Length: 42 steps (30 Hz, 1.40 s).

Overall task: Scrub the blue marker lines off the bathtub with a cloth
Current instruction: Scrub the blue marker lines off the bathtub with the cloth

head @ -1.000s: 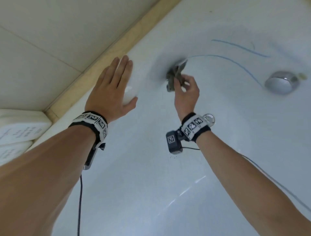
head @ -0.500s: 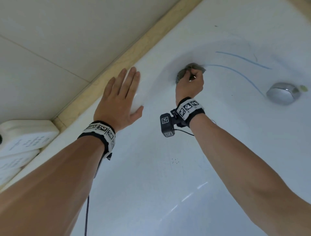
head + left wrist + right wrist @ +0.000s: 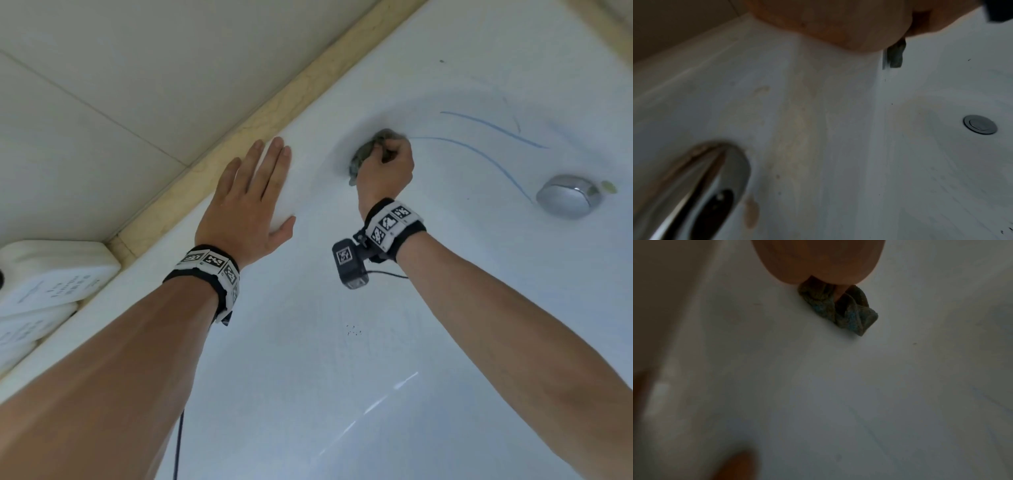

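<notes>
My right hand [image 3: 385, 164] grips a bunched grey-brown cloth [image 3: 363, 154] and presses it against the white bathtub wall [image 3: 308, 342], at the left end of a curved blue marker line [image 3: 479, 154]. A second blue line [image 3: 489, 128] runs above it. In the right wrist view the cloth [image 3: 840, 308] shows blue stains and pokes out below my curled fingers. My left hand [image 3: 250, 202] lies flat with straight fingers on the tub rim, left of the cloth. A strip of the cloth [image 3: 895, 55] hangs in the left wrist view.
A chrome overflow cap [image 3: 568, 195] sits on the tub wall right of the lines. The round drain [image 3: 980, 124] is in the tub floor. A beige ledge [image 3: 274, 102] and tiled wall border the rim. White bottles [image 3: 44, 277] stand at the left.
My right hand has turned from pinching the loose cloth to closing over it in a fist pressed on the tub wall. The left hand has stayed flat on the rim.
</notes>
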{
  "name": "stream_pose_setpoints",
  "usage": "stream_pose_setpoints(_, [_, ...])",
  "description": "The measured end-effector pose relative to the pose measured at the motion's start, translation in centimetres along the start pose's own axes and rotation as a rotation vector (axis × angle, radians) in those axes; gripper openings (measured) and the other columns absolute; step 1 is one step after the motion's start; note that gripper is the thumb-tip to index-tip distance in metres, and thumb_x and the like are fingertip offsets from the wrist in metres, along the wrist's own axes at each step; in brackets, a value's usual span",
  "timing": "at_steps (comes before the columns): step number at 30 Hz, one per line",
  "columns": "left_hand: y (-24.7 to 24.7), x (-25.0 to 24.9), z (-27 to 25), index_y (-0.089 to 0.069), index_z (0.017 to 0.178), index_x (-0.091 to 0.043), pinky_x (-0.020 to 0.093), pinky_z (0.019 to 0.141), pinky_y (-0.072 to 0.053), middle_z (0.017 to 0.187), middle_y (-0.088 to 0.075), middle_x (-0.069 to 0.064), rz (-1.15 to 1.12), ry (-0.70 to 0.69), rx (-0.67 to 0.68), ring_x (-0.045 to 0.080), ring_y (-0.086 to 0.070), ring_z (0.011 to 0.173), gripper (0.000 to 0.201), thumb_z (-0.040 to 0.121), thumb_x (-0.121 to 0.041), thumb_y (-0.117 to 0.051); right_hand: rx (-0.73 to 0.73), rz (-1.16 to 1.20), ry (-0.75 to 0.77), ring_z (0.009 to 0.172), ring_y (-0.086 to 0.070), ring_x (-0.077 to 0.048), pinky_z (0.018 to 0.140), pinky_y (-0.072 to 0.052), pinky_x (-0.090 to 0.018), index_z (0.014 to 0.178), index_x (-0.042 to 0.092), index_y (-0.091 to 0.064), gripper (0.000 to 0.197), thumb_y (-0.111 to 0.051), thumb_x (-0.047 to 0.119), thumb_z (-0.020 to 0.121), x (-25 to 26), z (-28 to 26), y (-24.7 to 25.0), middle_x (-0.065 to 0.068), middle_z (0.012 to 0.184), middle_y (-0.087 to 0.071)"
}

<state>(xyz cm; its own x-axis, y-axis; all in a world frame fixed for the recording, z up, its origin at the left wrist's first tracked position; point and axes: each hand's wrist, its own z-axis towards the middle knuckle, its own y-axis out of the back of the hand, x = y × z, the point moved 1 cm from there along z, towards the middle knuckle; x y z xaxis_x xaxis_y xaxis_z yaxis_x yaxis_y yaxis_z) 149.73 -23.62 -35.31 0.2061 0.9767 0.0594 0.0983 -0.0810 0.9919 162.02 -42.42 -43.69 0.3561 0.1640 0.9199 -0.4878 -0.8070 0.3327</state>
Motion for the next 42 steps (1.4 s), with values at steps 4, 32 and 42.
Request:
stream_pose_setpoints(4, [0.0,0.1,0.0,-0.002,0.158,-0.008,0.048,0.121,-0.017,0.166,0.001,0.007,-0.009,-0.003,-0.007,0.027,-0.002,0.153,0.09,0.094,-0.052,-0.046,-0.028,-0.041,-0.081,0.089,-0.064,-0.02,0.083,-0.054,-0.03,0.09,0.015,-0.059,0.011,-0.056,0.004,0.089,-0.4,2.3,0.2,-0.001,0.095,-0.066])
stream_pose_setpoints(32, [0.1,-0.2,0.1,-0.005,0.158,-0.007,0.048,0.121,-0.018,0.166,-0.001,0.008,0.003,0.008,-0.008,0.027,-0.005,0.153,0.09,0.093,-0.051,-0.049,-0.147,-0.05,-0.382,0.086,-0.065,-0.028,0.081,-0.056,-0.037,0.092,0.013,-0.058,0.006,-0.054,0.01,0.09,-1.8,6.4,2.0,-0.008,0.092,-0.066])
stream_pose_setpoints(42, [0.2,-0.2,0.0,-0.006,0.158,-0.007,0.047,0.121,-0.017,0.166,-0.002,0.007,0.016,0.018,-0.006,0.026,-0.005,0.153,0.089,0.093,-0.052,-0.047,-0.167,0.003,-0.026,0.078,-0.064,-0.018,0.075,-0.055,-0.03,0.091,0.007,-0.067,0.01,-0.058,0.01,0.092,-0.1,5.9,1.9,-0.004,0.084,-0.068])
